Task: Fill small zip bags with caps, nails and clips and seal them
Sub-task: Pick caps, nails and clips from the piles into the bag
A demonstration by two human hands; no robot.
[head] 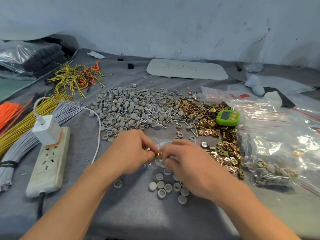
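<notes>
At the middle of the counter (pixel 138 213), the left hand (pixel 133 149) and the right hand (pixel 185 161) meet fingertip to fingertip over a small zip bag (pixel 161 142). Both have their fingers curled and pinch the clear plastic from either side. A gold clip (pixel 159 154) shows right at the point where the fingertips meet; which hand has hold of it I cannot tell. The bag lies flat on the grey cloth, its far edge poking out beyond the knuckles, and a few nails and a cap show through it under the hands.

Just below the hands lies a loose scatter of caps (pixel 166 187), some dome up, some hollow side up. Beyond the hands spreads the big pile of grey caps (pixel 126 108), with a heap of nails (pixel 152 116) mixed into its right side. To the right of that runs the pile of clips (pixel 213 125), which trails down beside the right hand. A green timer (pixel 227 117) sits on the clips.

Further right are the empty zip bags (pixel 270 118) with red seal lines, and near them filled bags (pixel 270 172) holding caps, nails and clips.

On the left a power strip (pixel 50 161) carries a white charger (pixel 45 129), beside wire bundles (pixel 29 118) in orange, yellow and grey. A white tray (pixel 187 69) lies near the wall.
</notes>
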